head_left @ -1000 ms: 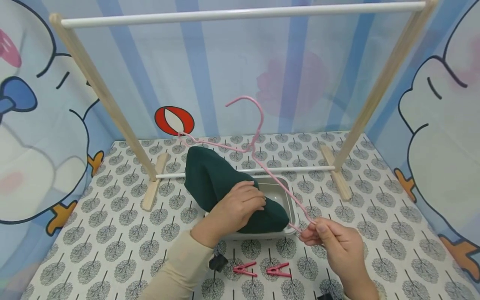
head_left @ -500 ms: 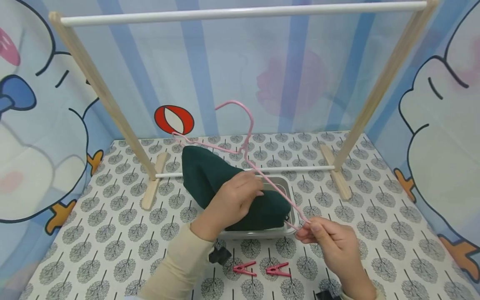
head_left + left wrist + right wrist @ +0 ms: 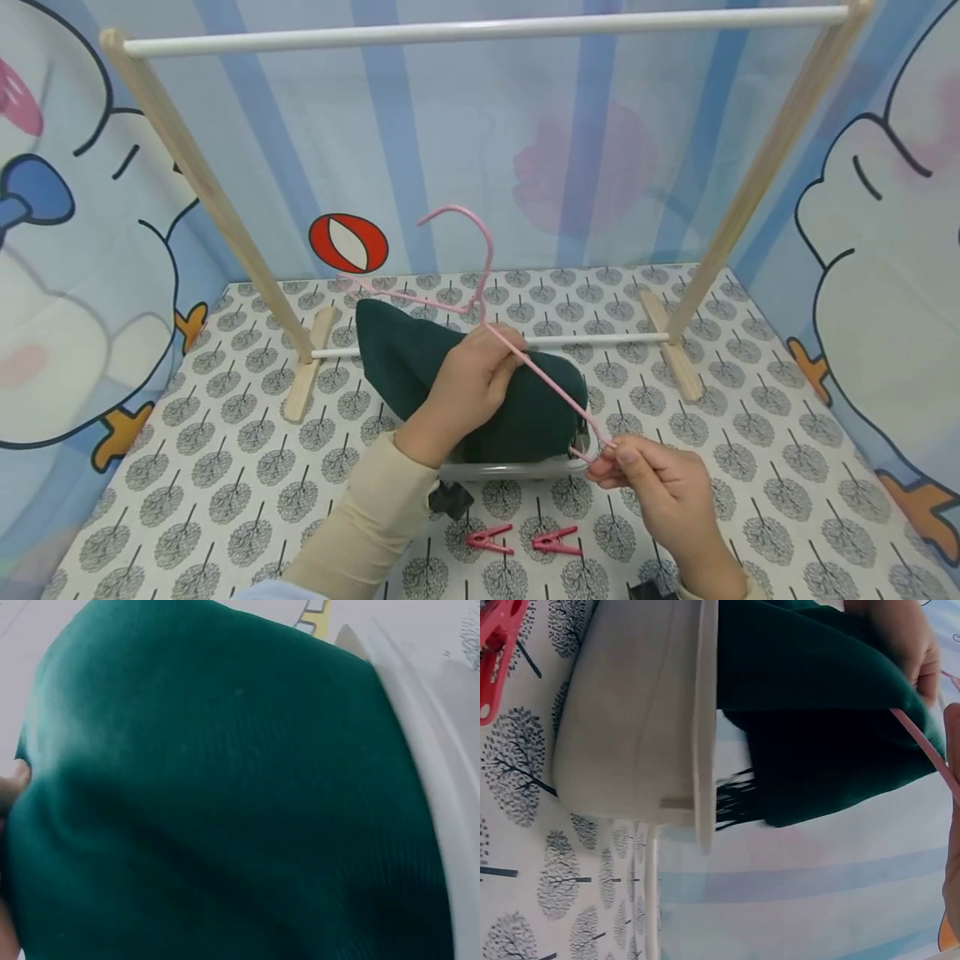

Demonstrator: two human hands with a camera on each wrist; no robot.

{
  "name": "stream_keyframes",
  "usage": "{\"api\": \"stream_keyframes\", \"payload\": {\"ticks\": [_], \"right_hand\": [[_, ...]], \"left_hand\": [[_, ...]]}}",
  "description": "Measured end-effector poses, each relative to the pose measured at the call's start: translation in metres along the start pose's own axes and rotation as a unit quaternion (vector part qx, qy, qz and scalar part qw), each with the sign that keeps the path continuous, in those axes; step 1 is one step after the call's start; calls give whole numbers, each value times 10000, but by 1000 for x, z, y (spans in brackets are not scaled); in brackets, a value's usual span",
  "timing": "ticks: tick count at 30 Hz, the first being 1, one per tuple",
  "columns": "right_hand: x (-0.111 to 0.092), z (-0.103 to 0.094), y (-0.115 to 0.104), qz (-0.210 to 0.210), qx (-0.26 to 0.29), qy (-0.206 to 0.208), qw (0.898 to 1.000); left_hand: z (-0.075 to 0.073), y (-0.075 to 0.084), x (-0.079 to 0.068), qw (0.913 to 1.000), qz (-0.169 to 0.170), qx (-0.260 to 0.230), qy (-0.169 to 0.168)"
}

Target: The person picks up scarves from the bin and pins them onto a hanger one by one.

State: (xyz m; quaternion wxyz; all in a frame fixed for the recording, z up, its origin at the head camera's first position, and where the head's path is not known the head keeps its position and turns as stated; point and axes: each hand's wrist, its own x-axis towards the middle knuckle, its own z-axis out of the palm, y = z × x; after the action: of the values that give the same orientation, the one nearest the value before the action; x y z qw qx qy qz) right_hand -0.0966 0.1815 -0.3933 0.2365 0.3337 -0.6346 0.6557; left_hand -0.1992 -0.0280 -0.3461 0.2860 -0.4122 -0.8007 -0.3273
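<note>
Green scarf is draped on a pink hanger over a pale tub in the head view, where the left hand grips its upper edge and, at four o'clock, the right hand pinches the hanger's end. From the left wrist, it fills most of the view, the tub's rim at three o'clock. From the right wrist, its dark fringe hangs beside that rim, at the scarf's eight o'clock.

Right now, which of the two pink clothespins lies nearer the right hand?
The right clothespin of the pair, seen in the head view. It sits on the side toward the right hand; the left clothespin lies farther away.
</note>
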Motion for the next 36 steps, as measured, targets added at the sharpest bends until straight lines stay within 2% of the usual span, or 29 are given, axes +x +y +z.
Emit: {"api": "stream_keyframes", "payload": {"ticks": [5, 8, 11, 14, 17, 21, 27, 34, 36], "right_hand": [[5, 0, -4, 139, -425, 323, 9985], [8, -2, -4, 199, -526, 472, 9973], [9, -4, -3, 192, -531, 486, 9972], [9, -7, -2, 187, -588, 501, 9968], [12, -8, -1, 166, -616, 531, 9966], [15, -7, -3, 251, -632, 556, 9961], [15, -6, -5, 413, -693, 587, 9950], [18, 0, -5, 504, -654, 705, 9941], [18, 1, -5, 543, -644, 721, 9938]], "left_hand": [[5, -3, -3, 9941, -150, 164, -1064], [4, -4, -6, 9891, -111, 108, -1462], [4, -5, -9, 9860, 161, 100, -1655], [5, -6, -11, 9817, 663, 174, -1778], [7, -5, -13, 9787, 1095, 256, -1718], [10, -4, -12, 9791, 1416, 158, -1453], [16, -2, -12, 9803, 1668, 64, -1056], [22, 4, -15, 9806, 1952, 28, -182], [24, 5, -15, 9802, 1979, -25, -42]]}}
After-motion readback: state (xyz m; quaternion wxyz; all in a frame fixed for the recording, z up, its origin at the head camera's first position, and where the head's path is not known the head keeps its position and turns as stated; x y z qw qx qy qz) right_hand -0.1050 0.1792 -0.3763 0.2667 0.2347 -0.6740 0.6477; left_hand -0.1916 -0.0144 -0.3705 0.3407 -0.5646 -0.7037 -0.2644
